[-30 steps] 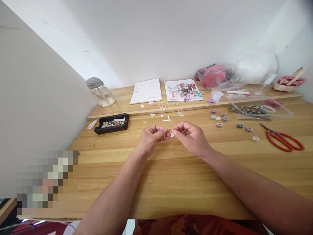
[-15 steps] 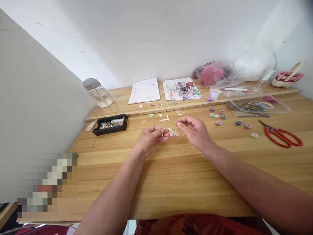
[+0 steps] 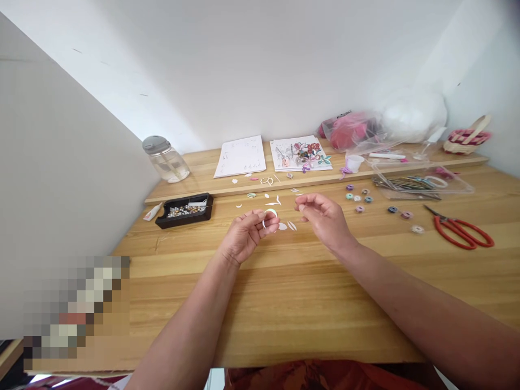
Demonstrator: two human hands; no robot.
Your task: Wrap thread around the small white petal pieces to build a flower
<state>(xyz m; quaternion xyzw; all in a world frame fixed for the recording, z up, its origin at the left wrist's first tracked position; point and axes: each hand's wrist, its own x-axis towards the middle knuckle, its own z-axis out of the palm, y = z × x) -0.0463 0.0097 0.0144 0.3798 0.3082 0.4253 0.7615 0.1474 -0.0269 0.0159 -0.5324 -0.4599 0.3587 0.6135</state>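
Note:
My left hand (image 3: 246, 233) pinches a small curved piece (image 3: 270, 214), white with a pale green edge, near the middle of the wooden table. To its right my right hand (image 3: 325, 219) is raised with thumb and forefinger pressed together; whatever is between them is too small to make out. White leaf-shaped cutouts (image 3: 291, 226) lie on the table between the hands. Just beyond are more thin white pieces (image 3: 278, 200) and a green-edged leaf shape (image 3: 251, 195).
A black tray of beads (image 3: 184, 210) and a lidded bottle (image 3: 166, 158) stand at the left. Thread bobbins (image 3: 392, 209), red-handled scissors (image 3: 463, 230) and a clear tray of tools (image 3: 422, 181) lie at the right. Papers (image 3: 240, 156) rest on the raised shelf.
The curved piece in my left hand has turned, and its arc now shows above the fingers. My right hand stays pinched and raised. The view has shifted slightly.

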